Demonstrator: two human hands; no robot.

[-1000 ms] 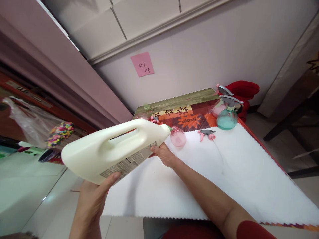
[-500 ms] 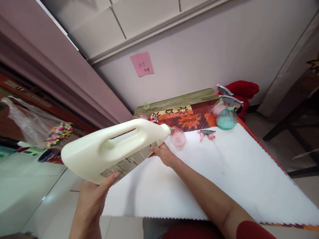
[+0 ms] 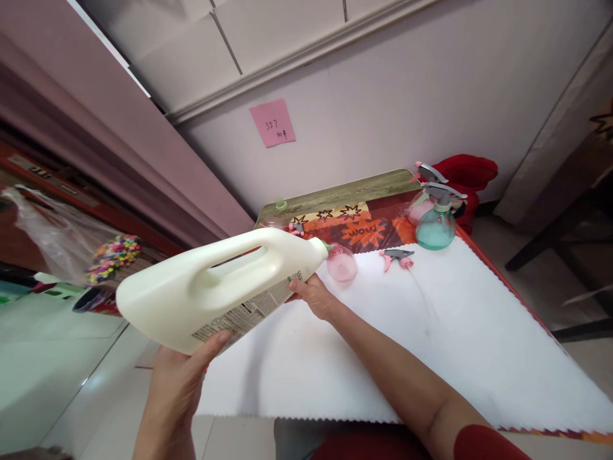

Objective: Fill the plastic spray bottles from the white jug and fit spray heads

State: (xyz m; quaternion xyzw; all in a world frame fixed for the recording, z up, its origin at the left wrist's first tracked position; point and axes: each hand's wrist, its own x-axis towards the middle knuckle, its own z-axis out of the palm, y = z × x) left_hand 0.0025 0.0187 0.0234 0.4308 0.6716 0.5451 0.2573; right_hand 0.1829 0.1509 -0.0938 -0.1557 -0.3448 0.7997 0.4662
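A large cream plastic jug (image 3: 225, 281) with a built-in handle lies tilted on its side in the air, its neck toward the right. My left hand (image 3: 186, 364) grips its base end from below, thumb on the printed label. Around the underside near the neck, my right hand (image 3: 311, 295) is closed on the jug. The jug's green spout meets the mouth of a round pink spray bottle (image 3: 343, 264) standing on the white cloth. Little liquid can be made out inside that bottle. A grey and pink spray head (image 3: 397, 257) with a thin tube lies to its right.
A teal spray bottle (image 3: 435, 227) and a pink spray bottle (image 3: 420, 209) with heads on stand at the back right. The white cloth (image 3: 454, 332) covers much of the table. Behind the jug are a green cap (image 3: 281, 205) and another spray head (image 3: 297, 228).
Almost nothing differs. The jug's base end has shifted very slightly left; both hands keep their hold.
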